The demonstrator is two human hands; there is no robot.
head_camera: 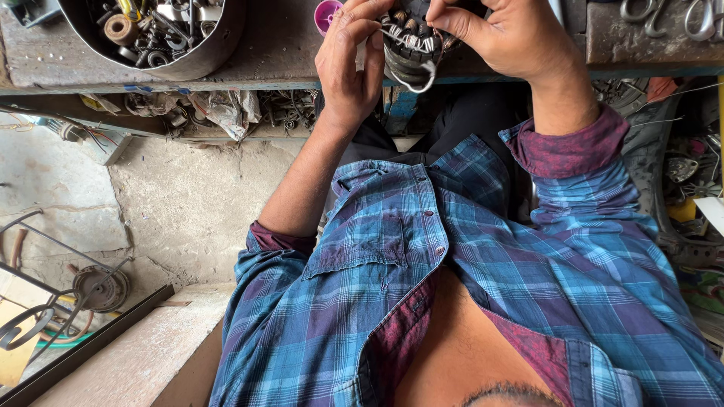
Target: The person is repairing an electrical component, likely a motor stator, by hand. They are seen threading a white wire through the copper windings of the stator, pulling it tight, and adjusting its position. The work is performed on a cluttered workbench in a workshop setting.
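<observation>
**Desk:** What are the hands on?

**Me:** Both are on a wound stator (411,45), a dark ring of coils, held up over the near edge of the workbench (279,53) at the far middle of my view. My left hand (348,71) has thumb and forefinger pinched shut on a thin white lead (392,33) that runs across the top of the windings. My right hand (501,34) is curled over the stator's right side, fingers closed on it. I cannot see those fingertips behind the coils.

**Desk:** What's around it?

**Me:** There is a metal bowl (162,34) full of small parts on the bench to the far left and a pink round cap (326,15) just left of my left hand. A looped white sleeve (413,84) hangs off the stator's near side. Below, on the floor to the left, lies a round motor housing (99,288).

**Desk:** Where's the risk?

**Me:** As I judge it, the lead. It is thin and pinched tight, so a sharp tug could snap it or scrape the insulation against the core edge. The stator is held in the air, not resting on the bench. If my right hand's grip slackens, it could drop into my lap or onto the floor and bend the windings. The hanging loop could also snag on the bench edge.
</observation>
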